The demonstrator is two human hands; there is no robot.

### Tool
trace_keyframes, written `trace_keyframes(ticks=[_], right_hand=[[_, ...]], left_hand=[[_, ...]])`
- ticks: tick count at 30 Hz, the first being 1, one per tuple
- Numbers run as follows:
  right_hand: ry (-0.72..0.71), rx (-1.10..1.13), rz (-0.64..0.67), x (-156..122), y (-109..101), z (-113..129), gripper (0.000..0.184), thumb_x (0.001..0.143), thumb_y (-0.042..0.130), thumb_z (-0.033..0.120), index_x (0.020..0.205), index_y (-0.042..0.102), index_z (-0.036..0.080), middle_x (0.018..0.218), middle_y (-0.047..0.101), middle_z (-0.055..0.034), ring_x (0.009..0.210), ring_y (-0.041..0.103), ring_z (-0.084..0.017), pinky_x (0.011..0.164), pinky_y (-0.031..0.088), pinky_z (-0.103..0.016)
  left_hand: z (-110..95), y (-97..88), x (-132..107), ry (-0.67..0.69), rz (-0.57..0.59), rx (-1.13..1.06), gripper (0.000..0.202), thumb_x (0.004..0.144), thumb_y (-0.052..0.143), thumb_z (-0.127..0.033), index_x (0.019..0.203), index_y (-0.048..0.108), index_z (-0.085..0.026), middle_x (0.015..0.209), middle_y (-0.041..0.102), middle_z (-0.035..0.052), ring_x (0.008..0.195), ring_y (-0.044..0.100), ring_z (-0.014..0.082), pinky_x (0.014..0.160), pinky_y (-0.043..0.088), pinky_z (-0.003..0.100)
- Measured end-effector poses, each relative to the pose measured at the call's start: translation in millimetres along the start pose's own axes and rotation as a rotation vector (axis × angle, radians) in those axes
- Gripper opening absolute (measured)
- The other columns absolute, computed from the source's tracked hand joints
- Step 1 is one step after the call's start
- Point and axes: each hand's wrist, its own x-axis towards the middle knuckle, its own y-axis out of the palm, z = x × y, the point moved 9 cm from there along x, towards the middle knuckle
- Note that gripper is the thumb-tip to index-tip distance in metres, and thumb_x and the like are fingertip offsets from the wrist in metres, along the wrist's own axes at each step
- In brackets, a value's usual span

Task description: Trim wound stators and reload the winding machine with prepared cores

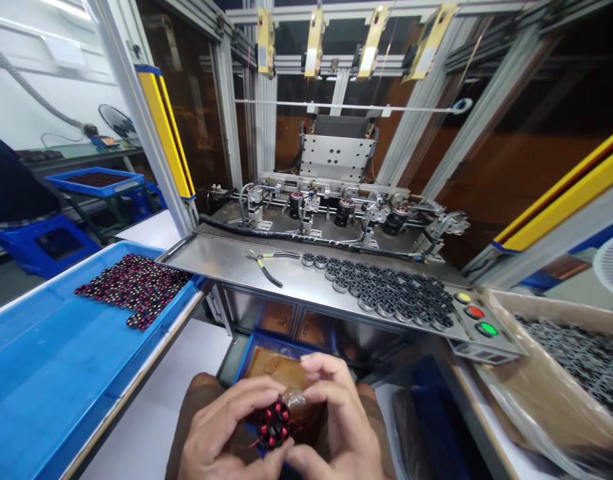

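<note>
My left hand [231,427] holds a small round motor stator [275,423] wound with red wire, its fingers above and thumb below. Loose red wire ends stick out from the stator's sides. My right hand [341,427] is just to the right, fingers curved and apart, its thumb tip close to my left thumb. Whether the right thumb touches the stator or a wire end, I cannot tell. Both hands are above my lap. Beyond them, rows of dark unwound stators [391,287] stand on the metal ledge [211,257], with green-and-black-handled cutting pliers [266,267] to their left.
At left, a blue tray [46,360] holds many red-wound stators [136,287]. A winding machine [336,207] stands behind the ledge. Yellow, red and green buttons [475,312] sit at the ledge's right end. A plastic-lined carton [546,400] of dark parts is at right.
</note>
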Motion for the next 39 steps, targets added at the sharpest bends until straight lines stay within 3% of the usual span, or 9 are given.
trace_keyframes(ticks=[3,5,9,15,26,31,34,37,39], right_hand=[[-0.046,-0.090,0.043,3.5,2.5,8.3,0.010,0.086,0.063,0.017,0.093,0.062,0.025,0.115,0.050,-0.0079,0.109,0.052,-0.025,0.095,0.041,-0.041],[-0.003,-0.079,0.029,4.0,1.7,7.4,0.013,0.087,0.058,0.012,0.087,0.061,0.024,0.107,0.051,-0.0063,0.105,0.053,-0.024,0.093,0.043,-0.039],[0.097,-0.013,0.000,2.0,2.6,1.6,0.009,0.090,0.057,0.017,0.083,0.058,0.023,0.100,0.051,-0.0049,0.099,0.054,-0.021,0.084,0.047,-0.034],[0.045,0.015,0.015,3.9,4.7,8.7,0.008,0.091,0.057,0.020,0.084,0.059,0.023,0.099,0.052,-0.0053,0.100,0.054,-0.023,0.086,0.046,-0.036],[0.373,0.234,-0.070,0.2,7.4,-25.9,0.021,0.088,0.062,0.034,0.072,0.060,0.021,0.095,0.055,-0.0055,0.093,0.055,-0.020,0.079,0.047,-0.030],[0.326,0.369,-0.029,-6.2,13.3,-24.0,0.030,0.076,0.073,0.049,0.088,0.064,0.023,0.090,0.057,-0.0052,0.085,0.058,-0.021,0.074,0.049,-0.032],[0.295,0.297,0.042,-7.5,16.4,-18.1,0.018,0.083,0.068,0.039,0.078,0.065,0.022,0.075,0.058,-0.0026,0.072,0.058,-0.017,0.066,0.048,-0.029],[0.202,0.137,0.007,-3.7,9.0,-6.8,0.014,0.086,0.064,0.025,0.073,0.065,0.021,0.068,0.060,-0.0018,0.064,0.058,-0.015,0.062,0.047,-0.027],[0.170,0.101,-0.029,-1.0,5.1,-2.0,0.014,0.086,0.065,0.025,0.072,0.065,0.021,0.066,0.061,-0.0014,0.061,0.058,-0.015,0.058,0.047,-0.026]], left_hand=[[-0.5,2.3,1.4,0.001,0.021,-0.004,0.051,0.069,0.078,-0.008,0.115,0.061,-0.023,0.098,0.076,0.0068,0.087,0.073,0.0197,0.076,0.061,0.023],[-0.6,2.0,1.4,0.001,0.020,0.014,0.051,0.069,0.078,-0.008,0.114,0.061,-0.024,0.098,0.076,0.0065,0.087,0.073,0.0195,0.076,0.061,0.023],[-1.2,0.7,1.7,0.004,0.029,0.038,0.049,0.069,0.078,-0.009,0.113,0.061,-0.024,0.098,0.077,0.0061,0.087,0.074,0.0194,0.077,0.060,0.023],[-1.1,1.2,1.7,0.014,0.025,0.059,0.052,0.067,0.080,-0.009,0.113,0.062,-0.024,0.098,0.077,0.0068,0.085,0.074,0.0205,0.074,0.061,0.024],[14.2,-8.2,-2.9,-0.126,-0.056,-0.199,0.051,0.063,0.082,-0.008,0.108,0.070,-0.025,0.098,0.078,0.0062,0.092,0.074,0.0223,0.082,0.060,0.026],[29.9,-8.8,-6.7,-0.287,-0.079,-0.309,0.051,0.063,0.080,-0.002,0.106,0.071,-0.030,0.102,0.077,0.0024,0.094,0.074,0.0201,0.083,0.060,0.024],[33.9,-8.9,-8.1,-0.328,-0.083,-0.361,0.054,0.062,0.080,0.000,0.105,0.071,-0.030,0.102,0.077,0.0018,0.094,0.074,0.0195,0.084,0.059,0.023],[32.2,-7.2,-8.2,-0.316,-0.056,-0.375,0.053,0.061,0.082,-0.002,0.105,0.072,-0.029,0.101,0.078,0.0040,0.093,0.074,0.0211,0.083,0.059,0.024],[29.3,-7.2,-7.6,-0.292,-0.042,-0.358,0.052,0.061,0.082,-0.004,0.106,0.072,-0.028,0.100,0.078,0.0048,0.093,0.074,0.0216,0.082,0.060,0.026]])
